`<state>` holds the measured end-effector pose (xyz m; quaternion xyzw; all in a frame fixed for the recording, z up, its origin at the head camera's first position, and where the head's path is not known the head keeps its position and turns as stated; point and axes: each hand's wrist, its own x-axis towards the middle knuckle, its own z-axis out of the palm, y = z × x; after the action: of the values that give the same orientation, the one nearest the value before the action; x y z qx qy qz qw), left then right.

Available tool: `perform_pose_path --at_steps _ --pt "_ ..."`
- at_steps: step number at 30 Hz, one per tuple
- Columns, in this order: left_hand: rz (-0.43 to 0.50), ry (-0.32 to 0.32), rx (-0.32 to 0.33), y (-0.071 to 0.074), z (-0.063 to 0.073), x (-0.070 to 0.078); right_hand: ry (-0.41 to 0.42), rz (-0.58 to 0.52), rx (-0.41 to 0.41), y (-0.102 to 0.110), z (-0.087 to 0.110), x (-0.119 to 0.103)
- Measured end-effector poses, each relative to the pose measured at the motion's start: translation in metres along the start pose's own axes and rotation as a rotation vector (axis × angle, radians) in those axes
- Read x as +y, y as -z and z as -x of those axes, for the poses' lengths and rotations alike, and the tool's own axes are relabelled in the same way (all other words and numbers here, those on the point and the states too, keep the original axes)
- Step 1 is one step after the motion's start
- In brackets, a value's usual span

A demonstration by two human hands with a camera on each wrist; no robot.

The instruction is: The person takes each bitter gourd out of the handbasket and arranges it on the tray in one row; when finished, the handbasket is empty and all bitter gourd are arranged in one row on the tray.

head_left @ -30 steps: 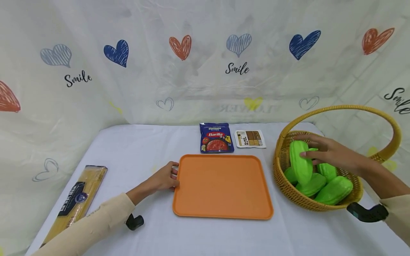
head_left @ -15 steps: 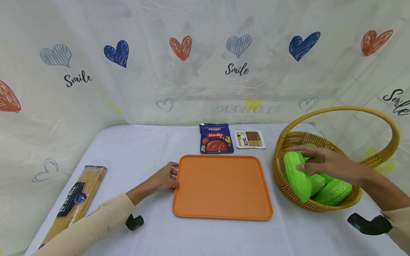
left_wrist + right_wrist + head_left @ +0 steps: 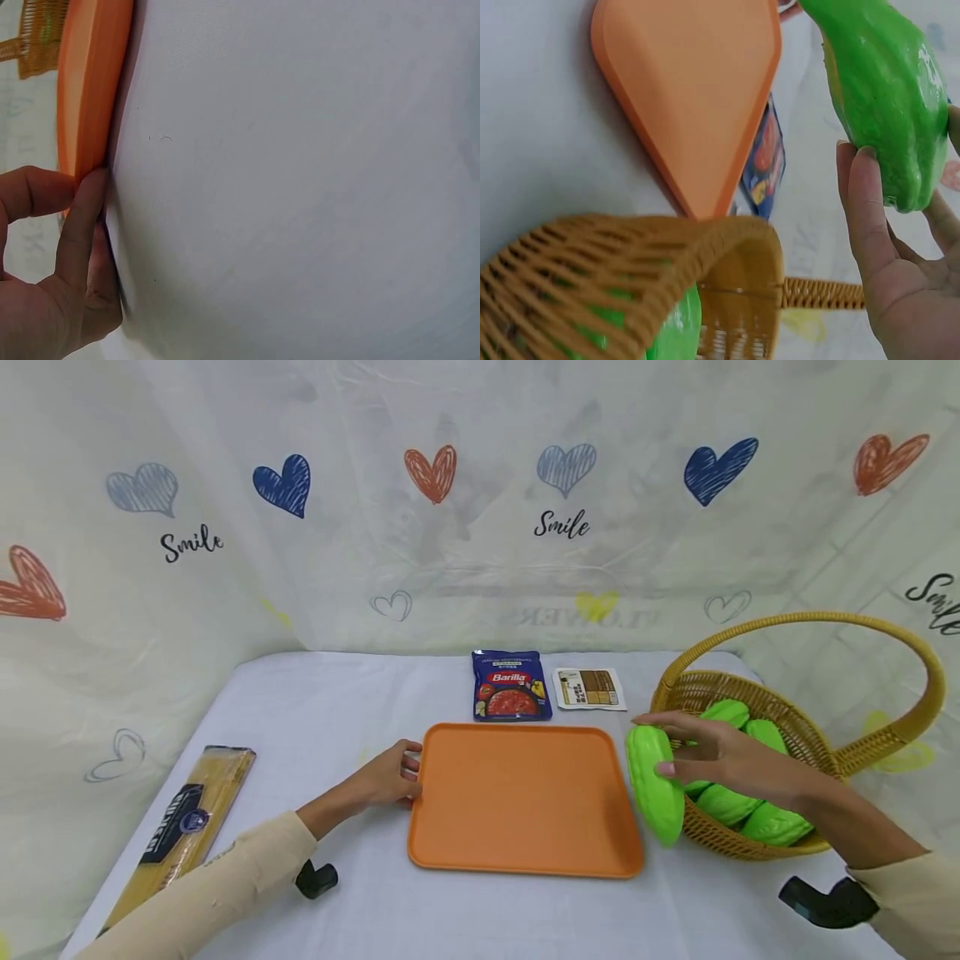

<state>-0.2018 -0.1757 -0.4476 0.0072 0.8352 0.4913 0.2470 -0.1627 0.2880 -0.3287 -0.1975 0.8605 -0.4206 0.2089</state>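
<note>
Right hand [image 3: 708, 753] holds green fruit [image 3: 654, 787] between orange tray [image 3: 525, 802] and wicker basket [image 3: 765, 852]

Right of centre in the head view, the right hand grips the ribbed green fruit, thumb on the near side and fingers reaching over the top. The fruit hangs steeply, its lower end leaning slightly right, just beside the tray's right edge and in front of the basket's left side. The right wrist view shows it lifted clear of both, with the fingertips [image 3: 866, 161] against its lower end.

At the centre of the head view, the left hand [image 3: 384, 777] pinches the left edge of the orange tray, which lies flat; the left wrist view shows thumb and finger closed on that rim.

The wicker basket, with its tall arched handle, stands at the right of the frame and holds more green fruits [image 3: 776, 824]. Above the tray, a blue Barilla pouch [image 3: 512, 687] lies beside a small white packet [image 3: 589, 689]. A long pasta pack [image 3: 180, 831] lies slanted at lower left. All rest on a white tablecloth [image 3: 367, 902], before a pale backdrop [image 3: 480, 543] printed with hearts and "Smile".
</note>
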Motion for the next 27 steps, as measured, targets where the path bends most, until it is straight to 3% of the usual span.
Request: perform_pose_path --at_steps 8,16,27 --pt "0.000 0.011 0.009 -0.001 -0.001 0.000 -0.002 -0.016 0.004 -0.022 -0.012 -0.003" --pt "0.004 0.011 0.013 -0.001 -0.002 -0.002 -0.007 -0.147 -0.013 -0.042 -0.028 -0.006" --pt "0.018 -0.004 0.023 -0.002 0.002 -0.003 -0.009 -0.193 -0.057 -0.069 -0.049 -0.012"
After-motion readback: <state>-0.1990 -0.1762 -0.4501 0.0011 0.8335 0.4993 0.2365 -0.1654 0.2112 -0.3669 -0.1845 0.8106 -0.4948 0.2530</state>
